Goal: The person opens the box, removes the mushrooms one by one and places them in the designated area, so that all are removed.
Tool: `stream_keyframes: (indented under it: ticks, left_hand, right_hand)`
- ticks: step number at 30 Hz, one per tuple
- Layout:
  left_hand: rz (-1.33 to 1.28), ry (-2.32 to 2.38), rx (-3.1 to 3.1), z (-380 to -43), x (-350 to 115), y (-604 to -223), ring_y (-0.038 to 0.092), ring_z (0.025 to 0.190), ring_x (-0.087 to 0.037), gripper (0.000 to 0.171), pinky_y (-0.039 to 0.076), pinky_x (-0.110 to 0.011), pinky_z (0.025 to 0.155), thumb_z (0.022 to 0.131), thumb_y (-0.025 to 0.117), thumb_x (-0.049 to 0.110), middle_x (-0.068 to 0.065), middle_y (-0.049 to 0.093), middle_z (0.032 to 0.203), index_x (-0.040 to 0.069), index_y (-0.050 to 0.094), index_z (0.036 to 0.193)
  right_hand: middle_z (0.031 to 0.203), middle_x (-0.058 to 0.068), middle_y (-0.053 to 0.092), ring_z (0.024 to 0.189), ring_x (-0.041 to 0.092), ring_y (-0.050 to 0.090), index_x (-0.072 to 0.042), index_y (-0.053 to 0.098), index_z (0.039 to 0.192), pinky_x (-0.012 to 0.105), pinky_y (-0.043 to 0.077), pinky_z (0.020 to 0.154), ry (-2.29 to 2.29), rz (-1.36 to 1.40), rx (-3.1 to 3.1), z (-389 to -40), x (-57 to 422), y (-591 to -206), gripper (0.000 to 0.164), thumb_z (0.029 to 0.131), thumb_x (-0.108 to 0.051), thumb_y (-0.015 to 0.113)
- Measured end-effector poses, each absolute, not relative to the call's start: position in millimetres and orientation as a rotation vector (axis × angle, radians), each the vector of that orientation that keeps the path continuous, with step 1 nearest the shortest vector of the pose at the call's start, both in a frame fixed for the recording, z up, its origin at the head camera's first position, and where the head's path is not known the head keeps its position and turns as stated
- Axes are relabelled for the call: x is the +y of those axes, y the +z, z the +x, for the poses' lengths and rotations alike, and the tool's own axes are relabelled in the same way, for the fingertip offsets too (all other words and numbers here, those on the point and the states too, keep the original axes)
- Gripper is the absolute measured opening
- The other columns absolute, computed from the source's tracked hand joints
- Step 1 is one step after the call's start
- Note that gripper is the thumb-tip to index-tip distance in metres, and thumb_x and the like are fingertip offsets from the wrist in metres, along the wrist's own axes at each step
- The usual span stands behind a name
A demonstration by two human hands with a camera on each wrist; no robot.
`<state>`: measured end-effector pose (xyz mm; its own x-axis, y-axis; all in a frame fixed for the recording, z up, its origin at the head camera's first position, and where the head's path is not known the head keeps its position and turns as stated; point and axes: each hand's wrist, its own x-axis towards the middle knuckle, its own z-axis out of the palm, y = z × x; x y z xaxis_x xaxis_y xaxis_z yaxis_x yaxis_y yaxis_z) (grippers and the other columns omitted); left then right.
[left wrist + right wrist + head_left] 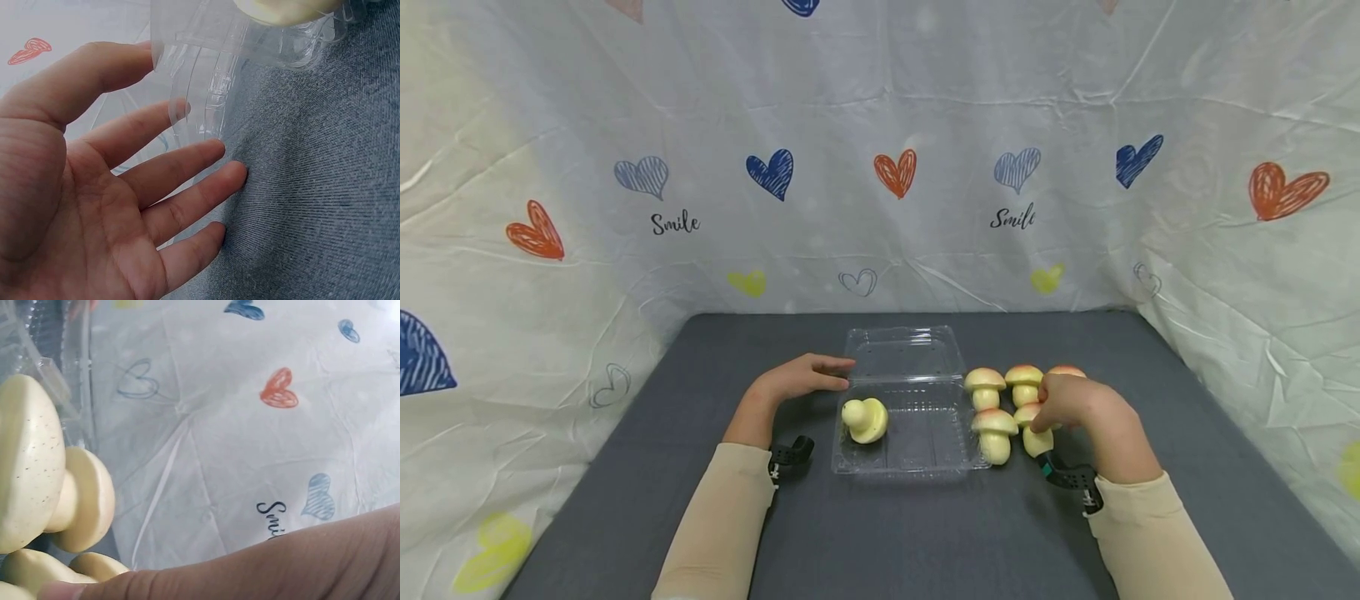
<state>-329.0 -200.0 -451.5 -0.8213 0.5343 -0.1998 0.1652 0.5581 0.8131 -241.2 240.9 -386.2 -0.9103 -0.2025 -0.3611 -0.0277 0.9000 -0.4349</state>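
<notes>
A clear plastic clamshell box [917, 425] lies with its lid [902, 354] folded back. Inside the tray, at its left, one pale yellow toy mushroom [867, 421] rests tipped over. My left hand [797, 379] is at the box's left edge near the hinge, fingers loosely spread and fingertips at the clear rim [215, 94]. To the right of the box, my right hand [1078, 404] reaches down over a front toy mushroom [1037, 440], thumb against its cap and fingers curled beyond. In the right wrist view the thumb [69, 590] meets a pale mushroom; the other fingers are hidden.
More toy mushrooms with reddish cap tops stand close together beside the box: one at the back left [985, 387], one in front of it [996, 437], others near my right hand. A dark grey cloth [865, 533] covers the table, and a heart-print curtain [827, 108] hangs behind.
</notes>
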Motion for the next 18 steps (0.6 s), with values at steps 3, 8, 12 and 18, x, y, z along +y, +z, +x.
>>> stream_keyframes:
  ticks: [3, 8, 12, 18]
  left_hand:
    - [0.571, 1.172, 2.367, -329.3, -199.7, -451.6, 0.036, 0.148, -0.033, 0.064, 0.034, -0.056, 0.118, 0.100, 0.069, 0.033, -0.008, 0.043, 0.160, 0.013, 0.046, 0.157]
    - [0.565, 1.177, 2.364, -329.0, -199.5, -451.9, 0.036, 0.148, -0.033, 0.063, 0.034, -0.056, 0.118, 0.101, 0.069, 0.032, -0.009, 0.043, 0.160, 0.012, 0.047, 0.156]
    - [0.560, 1.175, 2.367, -329.2, -199.7, -452.1, 0.036, 0.148, -0.033, 0.063, 0.034, -0.056, 0.118, 0.100, 0.069, 0.033, -0.008, 0.042, 0.160, 0.013, 0.047, 0.156]
    - [0.556, 1.180, 2.366, -328.8, -200.1, -452.1, 0.037, 0.148, -0.033, 0.064, 0.034, -0.057, 0.118, 0.100, 0.069, 0.034, -0.008, 0.042, 0.160, 0.013, 0.047, 0.157]
  right_hand:
    - [0.065, -0.003, 0.028, 0.057, 0.015, 0.036, -0.017, 0.036, 0.068, 0.030, 0.030, 0.054, -0.641, -0.162, 2.665, -240.4, 242.0, -382.9, 0.046, 0.083, -0.010, 0.079]
    - [0.106, 0.023, 0.060, 0.086, 0.031, 0.060, 0.009, 0.056, 0.117, 0.043, 0.050, 0.069, -0.571, -0.172, 2.710, -234.0, 241.6, -369.5, 0.050, 0.090, -0.026, 0.080]
    - [0.128, 0.028, 0.061, 0.102, 0.040, 0.063, 0.008, 0.049, 0.141, 0.054, 0.053, 0.077, -0.477, -0.212, 2.786, -225.7, 231.2, -359.4, 0.072, 0.092, -0.037, 0.076]
    - [0.118, 0.018, 0.068, 0.096, 0.031, 0.067, 0.001, 0.061, 0.131, 0.052, 0.055, 0.073, -0.459, -0.370, 2.961, -217.7, 202.4, -358.6, 0.057, 0.091, -0.036, 0.078]
